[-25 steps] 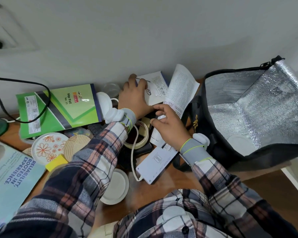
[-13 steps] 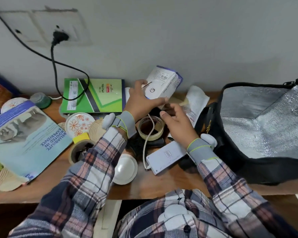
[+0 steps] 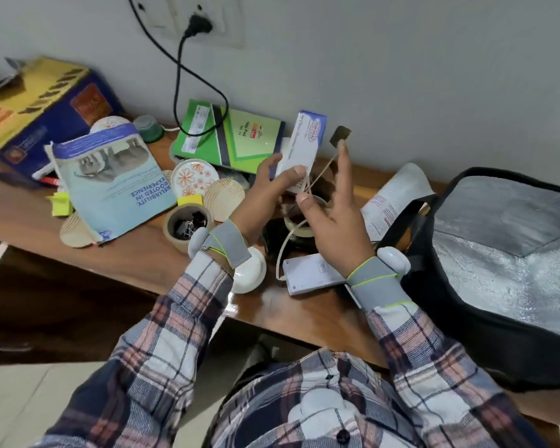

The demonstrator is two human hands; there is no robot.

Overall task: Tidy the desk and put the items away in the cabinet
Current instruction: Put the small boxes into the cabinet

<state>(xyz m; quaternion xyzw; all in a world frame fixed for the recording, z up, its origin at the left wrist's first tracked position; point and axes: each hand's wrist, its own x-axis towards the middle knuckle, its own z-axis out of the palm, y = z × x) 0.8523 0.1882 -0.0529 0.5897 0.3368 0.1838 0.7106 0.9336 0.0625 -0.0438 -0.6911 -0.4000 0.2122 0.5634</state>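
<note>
Grips the white box (image 3: 304, 147) in the left hand (image 3: 265, 189), fingers (image 3: 291, 173) curled round its lower end, lifted over the worktop's (image 3: 143, 250) back edge, long axis upright. Raises the right hand (image 3: 333, 218) just beside it, fingers spread; thin strip (image 3: 320, 171) at one fingertip, pinched or not, cannot tell.

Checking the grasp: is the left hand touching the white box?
Touching. The head view shows the left hand gripping the white box, thumb pressed on its front face.
</note>
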